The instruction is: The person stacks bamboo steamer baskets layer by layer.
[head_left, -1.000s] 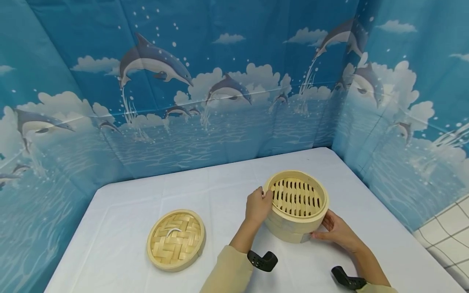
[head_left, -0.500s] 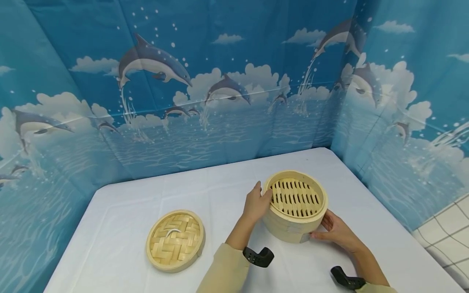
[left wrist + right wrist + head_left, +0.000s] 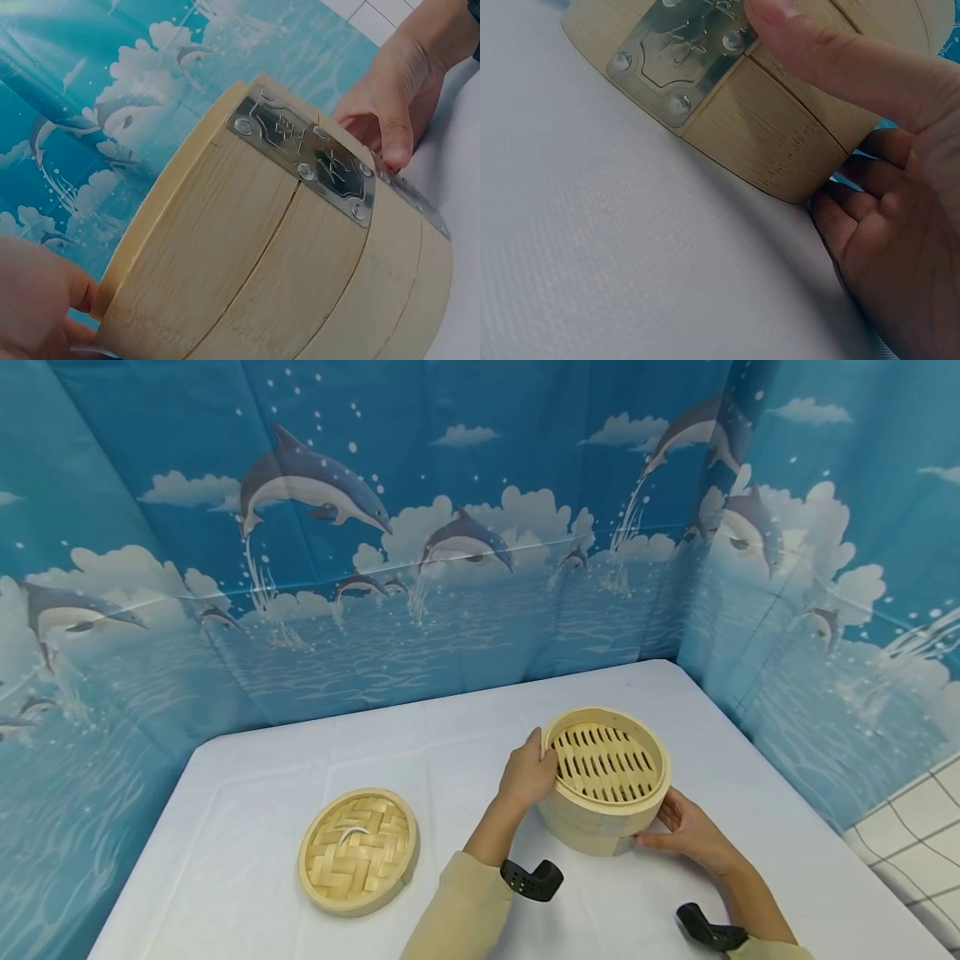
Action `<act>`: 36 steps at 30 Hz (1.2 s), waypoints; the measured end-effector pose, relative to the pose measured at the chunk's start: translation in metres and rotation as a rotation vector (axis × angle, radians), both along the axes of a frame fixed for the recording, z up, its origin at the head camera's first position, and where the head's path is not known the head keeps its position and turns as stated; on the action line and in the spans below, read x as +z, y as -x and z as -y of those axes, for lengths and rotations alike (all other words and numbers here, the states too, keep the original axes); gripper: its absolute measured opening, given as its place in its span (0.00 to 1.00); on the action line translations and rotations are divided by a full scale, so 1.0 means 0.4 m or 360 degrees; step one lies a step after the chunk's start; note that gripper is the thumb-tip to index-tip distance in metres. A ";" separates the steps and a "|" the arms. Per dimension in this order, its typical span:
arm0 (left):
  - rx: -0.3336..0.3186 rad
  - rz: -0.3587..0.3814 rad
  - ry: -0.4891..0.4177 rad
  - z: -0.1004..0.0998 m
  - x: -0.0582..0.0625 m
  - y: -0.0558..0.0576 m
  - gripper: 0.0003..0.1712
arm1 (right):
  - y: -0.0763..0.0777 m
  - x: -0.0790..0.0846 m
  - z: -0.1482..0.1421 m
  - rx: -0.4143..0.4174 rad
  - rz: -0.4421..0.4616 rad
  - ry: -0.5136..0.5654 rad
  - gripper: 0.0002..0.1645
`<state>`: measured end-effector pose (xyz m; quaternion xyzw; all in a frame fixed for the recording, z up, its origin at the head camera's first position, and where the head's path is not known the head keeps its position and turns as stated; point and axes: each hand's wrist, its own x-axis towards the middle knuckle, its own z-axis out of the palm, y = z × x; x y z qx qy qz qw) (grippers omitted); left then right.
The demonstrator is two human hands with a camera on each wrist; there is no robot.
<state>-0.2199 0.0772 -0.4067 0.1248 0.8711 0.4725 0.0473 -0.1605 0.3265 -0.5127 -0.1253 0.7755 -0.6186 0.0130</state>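
Observation:
Two round bamboo steamer baskets stand stacked on the white table. In the head view the upper steamer basket [image 3: 609, 807] shows its slatted floor. My left hand [image 3: 528, 772] grips its left rim, thumb over the edge and fingers along the outside. The lower steamer basket [image 3: 581, 839] is beneath it, and my right hand [image 3: 697, 837] holds its right side low down. In the right wrist view my thumb [image 3: 840, 64] lies across the wall by a metal plate [image 3: 676, 64], with the fingers curled round the far side. An embossed metal plate [image 3: 304, 154] is riveted on the upper basket.
A woven bamboo steamer lid [image 3: 360, 852] with a pale loop handle lies left of the baskets on the white cloth-covered table [image 3: 262, 827]. A dolphin-print curtain [image 3: 465, 635] hangs behind the table and along its right side. White tiles [image 3: 918, 835] show at the far right.
My left hand's fingers loosened and straightened at the rim half a second ago and now sit slightly farther along it. The baskets and my right hand have hardly moved.

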 end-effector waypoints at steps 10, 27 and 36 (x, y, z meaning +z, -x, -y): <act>0.0041 0.0063 -0.0029 -0.003 0.005 -0.037 0.32 | -0.001 -0.003 -0.001 -0.0015 -0.0024 -0.0019 0.58; 0.0045 0.0063 -0.0117 -0.003 0.000 -0.040 0.29 | 0.002 -0.004 0.000 -0.0036 0.0048 -0.0034 0.58; 0.0080 0.0023 -0.0092 -0.004 0.000 -0.046 0.28 | 0.000 -0.002 0.003 -0.0026 0.0032 -0.0032 0.58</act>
